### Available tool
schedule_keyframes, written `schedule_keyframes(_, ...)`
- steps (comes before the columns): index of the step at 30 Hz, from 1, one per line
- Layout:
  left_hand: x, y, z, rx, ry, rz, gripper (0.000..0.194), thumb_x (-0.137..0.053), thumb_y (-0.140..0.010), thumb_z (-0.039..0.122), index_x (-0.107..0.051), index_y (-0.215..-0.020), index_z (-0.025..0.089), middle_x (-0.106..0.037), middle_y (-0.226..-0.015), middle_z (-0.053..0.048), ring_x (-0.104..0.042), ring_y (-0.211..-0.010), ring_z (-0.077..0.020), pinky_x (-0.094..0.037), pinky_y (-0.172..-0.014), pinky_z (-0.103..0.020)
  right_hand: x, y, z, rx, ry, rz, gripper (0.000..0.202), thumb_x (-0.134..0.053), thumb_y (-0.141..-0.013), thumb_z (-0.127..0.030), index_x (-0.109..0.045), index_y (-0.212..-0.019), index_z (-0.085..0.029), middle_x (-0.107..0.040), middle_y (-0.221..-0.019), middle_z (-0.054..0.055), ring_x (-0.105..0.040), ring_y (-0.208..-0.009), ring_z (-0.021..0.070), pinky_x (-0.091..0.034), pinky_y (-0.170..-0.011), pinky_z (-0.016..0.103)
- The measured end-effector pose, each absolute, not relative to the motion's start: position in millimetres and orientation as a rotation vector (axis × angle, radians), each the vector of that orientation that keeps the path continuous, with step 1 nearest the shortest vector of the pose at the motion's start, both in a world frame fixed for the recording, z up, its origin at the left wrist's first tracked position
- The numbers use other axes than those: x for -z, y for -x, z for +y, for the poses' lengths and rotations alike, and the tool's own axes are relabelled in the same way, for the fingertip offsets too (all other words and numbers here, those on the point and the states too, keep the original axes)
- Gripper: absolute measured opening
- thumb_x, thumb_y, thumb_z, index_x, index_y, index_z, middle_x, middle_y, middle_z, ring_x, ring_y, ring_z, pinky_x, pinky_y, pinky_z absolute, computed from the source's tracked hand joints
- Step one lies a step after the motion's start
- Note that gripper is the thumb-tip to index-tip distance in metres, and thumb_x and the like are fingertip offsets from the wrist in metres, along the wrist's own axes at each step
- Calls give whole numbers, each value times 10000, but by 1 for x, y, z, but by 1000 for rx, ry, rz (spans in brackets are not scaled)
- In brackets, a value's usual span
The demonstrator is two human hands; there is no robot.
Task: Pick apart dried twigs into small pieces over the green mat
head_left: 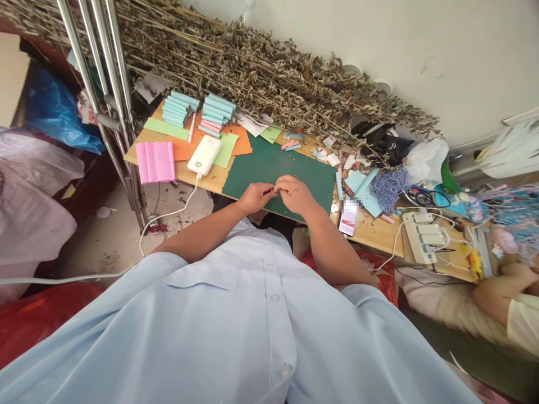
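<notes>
My left hand (256,197) and my right hand (293,194) meet over the front edge of a dark green mat (269,160). Fingers and thumbs of both are pinched together, tips almost touching. Something small and dark seems to sit between them, too hidden to name. Bits of dry crumbs lie on the mat near my right hand. Toward the mat's back edge are short pink and blue paper rolls (291,145). A white power bank (205,155) with a cable lies left of the mat, and a lit phone (348,217) lies right of it.
Stacked blue paper rolls (181,108) and a folded pink sheet (155,162) lie at left. Dried plant stalks (269,67) line the back. Metal crutches (101,84) lean left. Purple yarn (391,186) and a power strip (421,235) are right, near another person's arm (499,292).
</notes>
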State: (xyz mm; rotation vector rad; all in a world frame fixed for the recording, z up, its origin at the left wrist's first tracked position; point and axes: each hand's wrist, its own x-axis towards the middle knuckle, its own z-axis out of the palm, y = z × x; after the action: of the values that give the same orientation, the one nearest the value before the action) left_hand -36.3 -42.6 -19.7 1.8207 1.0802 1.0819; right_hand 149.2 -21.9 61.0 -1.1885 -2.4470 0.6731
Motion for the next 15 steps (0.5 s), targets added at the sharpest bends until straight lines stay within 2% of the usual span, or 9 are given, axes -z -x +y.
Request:
schedule_keyframes(8,19,35,-43,-1069,-1837,1081,210,-628,-937,314,-713,-843,147,-618,-724,-1,-517,-675,-127,-392,-674,-252,-72,-147,-21,-575,1275,-2601,292,-473,-886,-142,-746,-883,-247,-599,-1407,62,-659,-1062,248,-527,-950,435)
schedule_keyframes(15,24,34,-41,-1046,-1841,1115,241,-630,-938,342,-697,-812,148,-621,-728,-4,-523,-677,-129,-400,-671,-255,-74,-142,-12,-709,1259,-2630,253,-466,-826,-116,-691,-802,-229,-577,-1464,54,-659,-1089,254,-483,-1030,505)
